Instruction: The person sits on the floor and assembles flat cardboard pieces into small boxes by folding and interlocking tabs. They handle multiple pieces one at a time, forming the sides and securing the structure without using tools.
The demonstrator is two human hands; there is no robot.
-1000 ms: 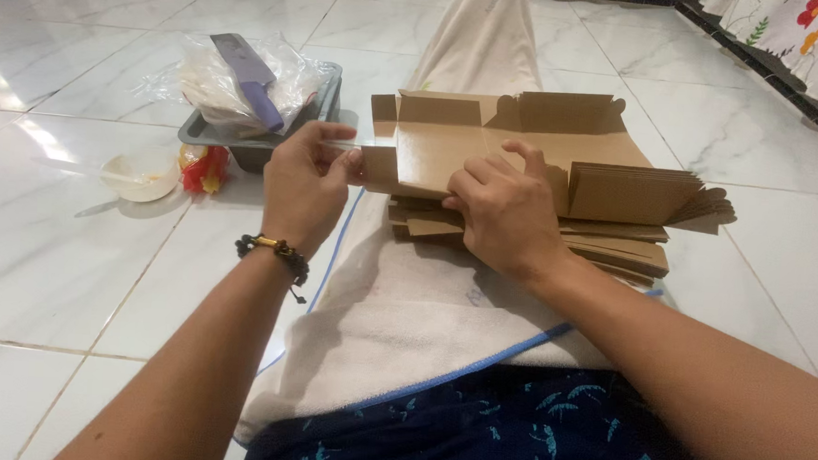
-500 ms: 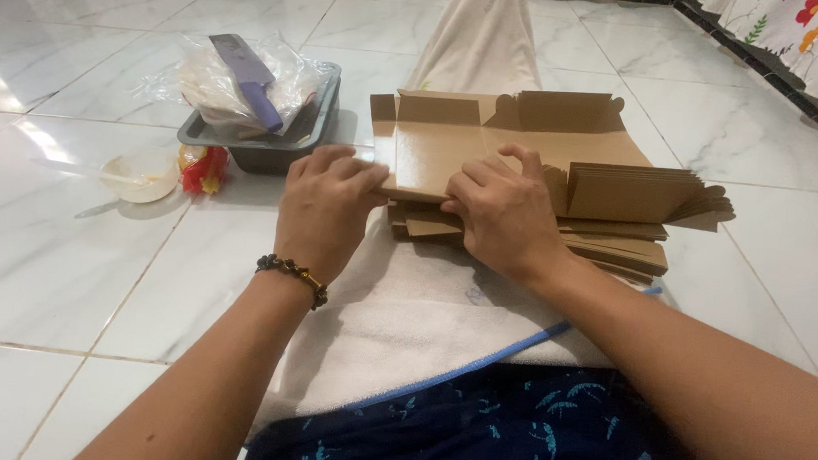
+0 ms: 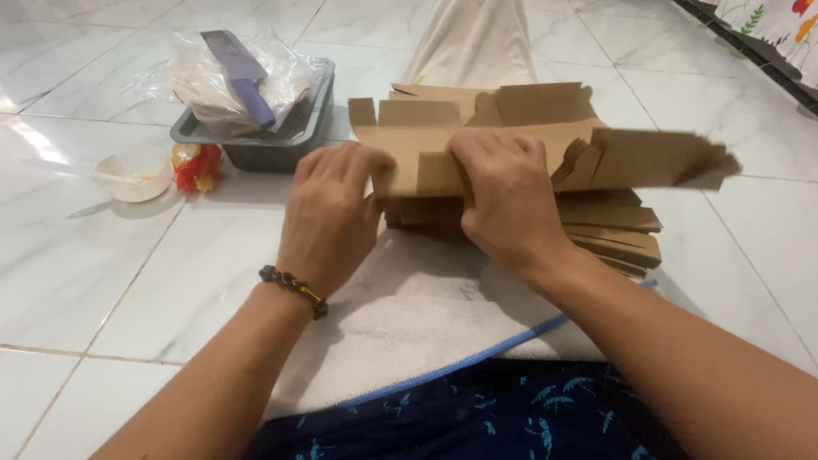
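Observation:
A flat brown cardboard box blank [image 3: 526, 138] is lifted a little off a stack of similar cardboard blanks [image 3: 614, 227] that rests on a white towel [image 3: 405, 314] over my legs. My right hand [image 3: 509, 198] grips the blank's near edge at its middle, fingers curled over the fold. My left hand [image 3: 331, 212], with a beaded bracelet at the wrist, pinches the blank's left end. The blank's right flaps stick out to the right, tilted upward.
A grey tray [image 3: 287, 144] at the left holds a plastic bag and a purple knife [image 3: 239, 86]. Beside it lie a small red packet [image 3: 196, 167] and a small white bowl [image 3: 134, 174]. White floor tiles surround me. Patterned fabric hangs at the far right.
My left hand moved from the blank's left flap to its near left edge. Both hands have raised the top blank off the stack and folded it partly.

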